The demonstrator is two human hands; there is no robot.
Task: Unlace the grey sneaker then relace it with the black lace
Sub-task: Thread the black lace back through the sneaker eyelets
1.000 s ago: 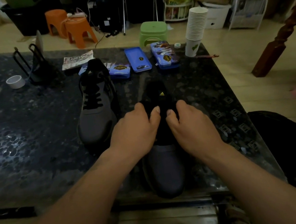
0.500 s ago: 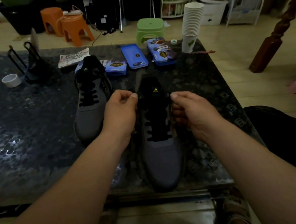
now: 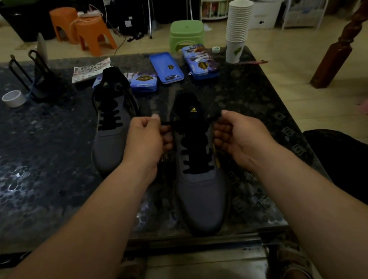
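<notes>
Left hand [image 3: 147, 140] and right hand [image 3: 237, 131], apart, each pinch 1 black lace [image 3: 195, 148] end; pull evenly, grey sneaker [image 3: 201, 194] centred between them

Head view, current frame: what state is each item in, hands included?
Near grey sneaker: upright, toe towards the person, laced.
Black lace: threaded up that sneaker, no bow visible, ends pulled sideways.
Left hand: pinches the left lace end.
Right hand: pinches the right lace end.
Far sneaker: laced, untouched.
Paper cups: stacked upright.
Tape roll: lying flat.
</notes>
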